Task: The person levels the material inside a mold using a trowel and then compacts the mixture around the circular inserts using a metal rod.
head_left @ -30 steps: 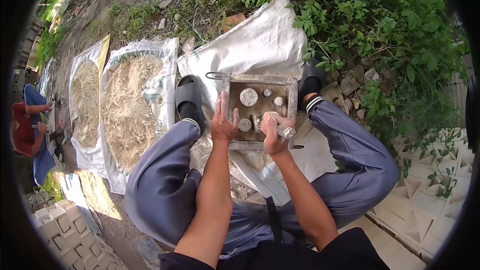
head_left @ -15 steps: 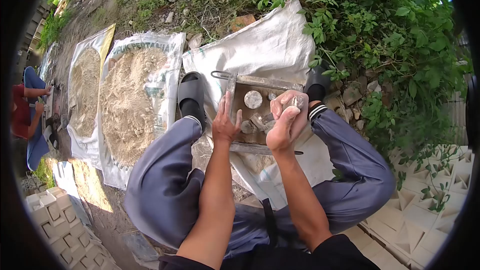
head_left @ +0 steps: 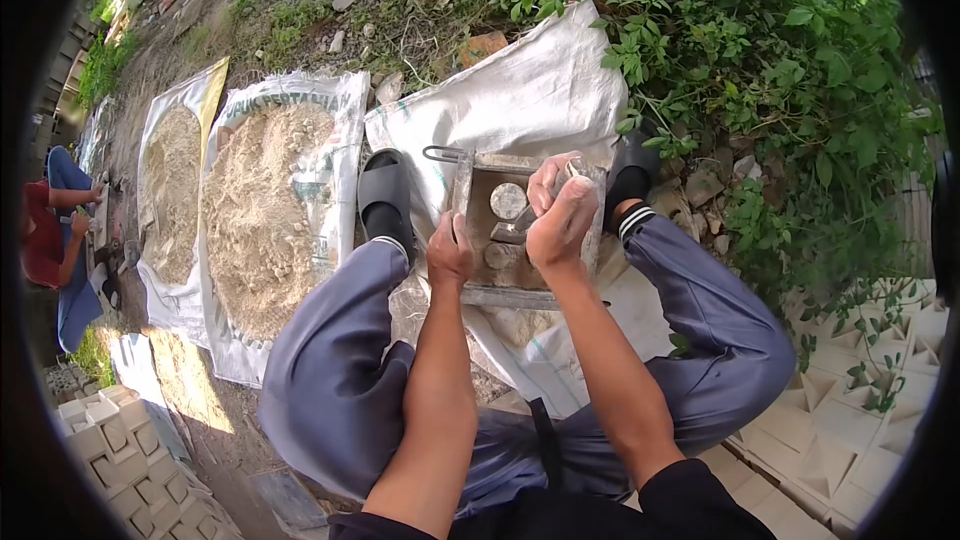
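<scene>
A rectangular mould frame (head_left: 510, 296), grey with dust, lies on a white sack between my feet. Inside it sit a pale round disc (head_left: 508, 201) and a greyer round piece (head_left: 497, 256). My left hand (head_left: 449, 248) is closed at the frame's left bar, thumb and fingers around it. Over the right half of the frame, my right hand (head_left: 562, 210) is wrapped around a dust-coated hand tool (head_left: 574, 169). The tool's top end shows above the fist; its kind is unclear. A flat dark piece (head_left: 507, 233) lies left of this fist, and the hand hides the frame's right part.
Sacks with heaps of sandy powder (head_left: 265, 220) lie to the left. Green plants (head_left: 760, 90) crowd the right side. Patterned pale blocks (head_left: 840, 440) stand at lower right, more blocks (head_left: 125, 450) at lower left. Another person (head_left: 60, 230) sits at far left.
My left hand's fingers were stretched along the frame's left bar and are now curled at it. My right fist has risen slightly and shifted a little left, still holding the tool.
</scene>
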Demonstrator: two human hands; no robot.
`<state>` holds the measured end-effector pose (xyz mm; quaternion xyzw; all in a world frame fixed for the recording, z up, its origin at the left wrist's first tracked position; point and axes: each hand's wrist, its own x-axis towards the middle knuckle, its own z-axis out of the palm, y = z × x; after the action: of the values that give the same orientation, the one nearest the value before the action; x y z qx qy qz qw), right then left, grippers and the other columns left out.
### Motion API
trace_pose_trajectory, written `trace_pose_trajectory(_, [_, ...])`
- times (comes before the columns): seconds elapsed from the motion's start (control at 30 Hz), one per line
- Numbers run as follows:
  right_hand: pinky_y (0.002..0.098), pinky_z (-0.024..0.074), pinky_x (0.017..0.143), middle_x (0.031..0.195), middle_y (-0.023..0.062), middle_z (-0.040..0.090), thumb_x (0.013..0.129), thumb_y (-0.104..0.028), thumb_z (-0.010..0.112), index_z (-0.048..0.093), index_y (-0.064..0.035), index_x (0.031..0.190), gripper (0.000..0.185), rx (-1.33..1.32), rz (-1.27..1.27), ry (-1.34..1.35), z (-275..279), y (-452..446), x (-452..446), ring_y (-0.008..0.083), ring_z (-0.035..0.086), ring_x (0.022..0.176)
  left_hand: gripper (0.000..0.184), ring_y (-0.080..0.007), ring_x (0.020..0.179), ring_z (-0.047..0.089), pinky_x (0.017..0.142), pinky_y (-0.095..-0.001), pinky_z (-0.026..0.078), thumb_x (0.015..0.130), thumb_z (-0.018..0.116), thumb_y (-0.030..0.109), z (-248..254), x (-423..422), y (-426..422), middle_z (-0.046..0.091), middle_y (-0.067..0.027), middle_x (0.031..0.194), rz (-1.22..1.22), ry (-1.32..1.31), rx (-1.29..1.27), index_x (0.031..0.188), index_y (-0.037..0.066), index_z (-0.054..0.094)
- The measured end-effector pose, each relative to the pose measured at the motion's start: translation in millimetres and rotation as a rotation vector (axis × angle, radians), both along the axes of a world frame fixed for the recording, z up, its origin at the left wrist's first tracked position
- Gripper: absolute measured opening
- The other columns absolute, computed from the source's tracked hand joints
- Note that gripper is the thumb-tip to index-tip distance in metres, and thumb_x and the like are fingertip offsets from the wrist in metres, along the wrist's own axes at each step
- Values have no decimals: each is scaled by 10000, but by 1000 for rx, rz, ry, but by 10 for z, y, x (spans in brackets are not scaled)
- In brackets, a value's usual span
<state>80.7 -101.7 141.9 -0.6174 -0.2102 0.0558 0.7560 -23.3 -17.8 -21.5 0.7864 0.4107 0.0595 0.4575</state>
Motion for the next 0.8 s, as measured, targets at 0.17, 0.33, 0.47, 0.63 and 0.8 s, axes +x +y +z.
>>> trace_pose_trajectory(0.17, [259,327,486,635,40,408,976,-472,329,444,-29,794,493,-249,237,-264,-240,35,21,100,388,527,374,-495,934,523,802,-531,403,987,340,332,48,46,-34,585,-300,974,-4,-107,67,1021,11,529])
trace_pose_trajectory(0.33, [343,386,547,648,100,476,991,-390,354,479,-13,769,456,-50,56,-11,-206,-61,-6,242,454,572,355,-500,916,527,782,-537,404,987,341,316,-2,-34,-40,582,-309,931,30,-143,96,976,7,516])
trace_pose_trajectory(0.47, [257,317,469,644,25,441,1002,-462,262,464,-28,737,547,-301,179,-323,-187,15,190,107,400,529,342,-499,909,526,779,-543,401,986,338,306,0,20,-55,580,-312,923,32,-126,123,972,7,502])
trace_pose_trajectory(0.63, [292,338,526,631,53,449,997,-465,246,471,-24,746,555,-151,171,-207,-234,-15,126,163,396,577,335,-498,907,531,782,-547,403,988,333,313,27,-6,-48,589,-301,929,15,-91,105,979,19,494])
trace_pose_trajectory(0.8, [239,268,426,633,2,431,981,-558,214,444,-46,736,613,60,-24,-72,-185,-38,129,72,328,480,349,-495,909,528,778,-546,402,994,323,328,22,-9,-27,585,-298,938,26,-85,107,981,25,496])
